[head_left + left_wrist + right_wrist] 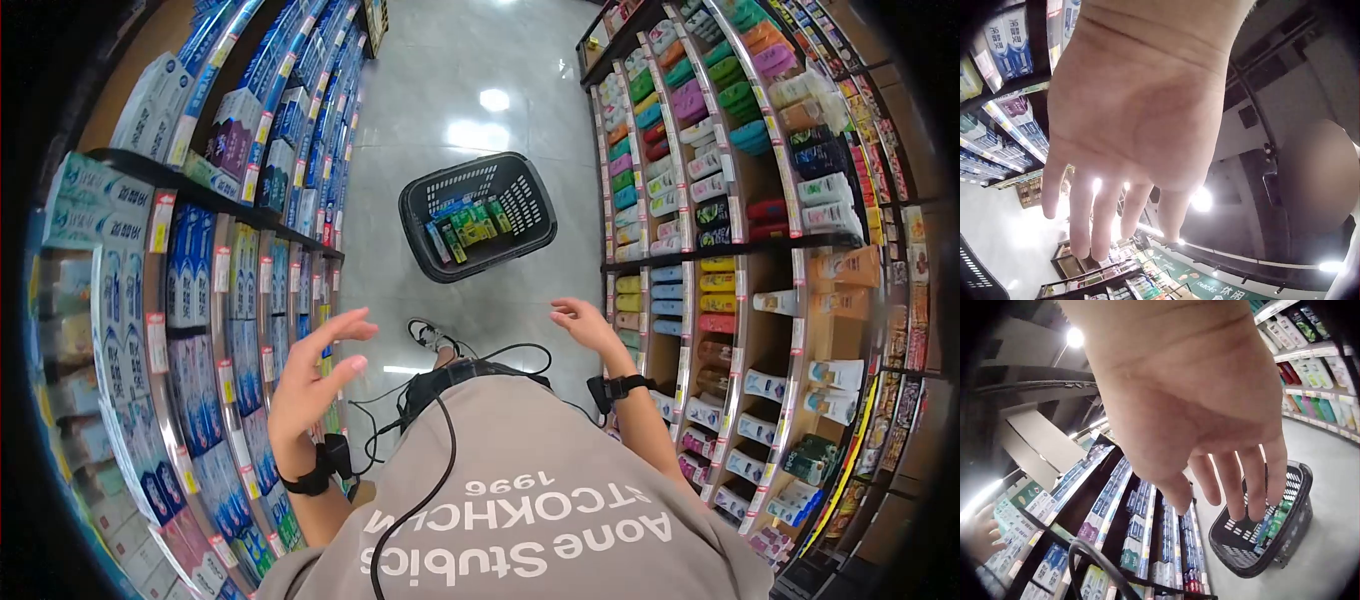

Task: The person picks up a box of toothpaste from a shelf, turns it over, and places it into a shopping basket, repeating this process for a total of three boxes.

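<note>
A black plastic shopping basket (480, 262) stands on the floor ahead of the person. Several green and blue toothpaste boxes (470, 225) lie inside it. My left hand (318, 370) is raised near the left shelves, fingers relaxed and nothing in it; its bare palm also shows in the left wrist view. On the other side, my right hand (590, 328) hovers between the basket and the right shelves, likewise holding nothing. In the right wrist view its fingers (1232, 487) overlap the basket's rim.
Shelves of boxed toothpaste (205, 290) line the left side of the aisle. Bottles and tubes (700, 190) fill the right-hand shelves. Grey tiled floor (490, 60) runs between them. A black cable (445, 440) hangs across the person's shirt.
</note>
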`<state>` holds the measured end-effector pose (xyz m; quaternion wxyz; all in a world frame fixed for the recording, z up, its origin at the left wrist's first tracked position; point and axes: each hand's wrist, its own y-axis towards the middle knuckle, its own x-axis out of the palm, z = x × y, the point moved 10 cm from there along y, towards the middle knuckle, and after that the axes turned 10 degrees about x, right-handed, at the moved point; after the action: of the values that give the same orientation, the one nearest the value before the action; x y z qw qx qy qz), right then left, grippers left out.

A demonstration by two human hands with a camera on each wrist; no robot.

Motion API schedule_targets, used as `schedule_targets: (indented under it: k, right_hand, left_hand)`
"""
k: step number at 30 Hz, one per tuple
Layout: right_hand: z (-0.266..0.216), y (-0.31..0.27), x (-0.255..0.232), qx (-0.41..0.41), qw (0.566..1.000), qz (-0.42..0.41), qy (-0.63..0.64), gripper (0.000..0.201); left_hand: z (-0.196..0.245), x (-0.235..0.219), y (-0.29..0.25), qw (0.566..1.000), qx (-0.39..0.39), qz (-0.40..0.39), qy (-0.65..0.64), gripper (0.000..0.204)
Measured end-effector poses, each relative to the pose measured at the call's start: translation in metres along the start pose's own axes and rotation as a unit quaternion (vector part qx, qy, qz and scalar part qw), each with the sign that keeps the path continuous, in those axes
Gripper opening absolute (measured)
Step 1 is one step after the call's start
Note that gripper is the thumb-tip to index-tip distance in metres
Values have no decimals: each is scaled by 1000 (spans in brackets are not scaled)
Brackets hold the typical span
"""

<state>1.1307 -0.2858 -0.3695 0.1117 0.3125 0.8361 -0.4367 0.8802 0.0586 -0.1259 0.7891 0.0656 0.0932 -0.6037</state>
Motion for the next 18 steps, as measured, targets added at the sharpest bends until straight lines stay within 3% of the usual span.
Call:
schedule_targets:
  k: [6, 10, 13, 15, 18]
  right_hand:
    - [-20, 55, -27, 26, 993, -30, -107, 46]
    - [-54, 121, -42, -1, 991, -26, -133, 42]
    - [-59, 204, -37, 7, 993, -37, -113, 35]
    - [-53, 260, -23, 26, 992, -67, -106, 28]
    - [-29, 378, 28, -35, 922, -148, -355, 22]
  left_hand:
    - [-64, -41, 67, 997, -45, 48, -45, 47]
    - [-104, -47, 87, 987, -95, 87, -91, 41]
    - [-192, -40, 101, 966, -154, 118, -172, 38]
    - [-264, -16, 120, 954, -197, 94, -203, 39]
    - [-391, 40, 133, 931, -292, 70, -207, 45]
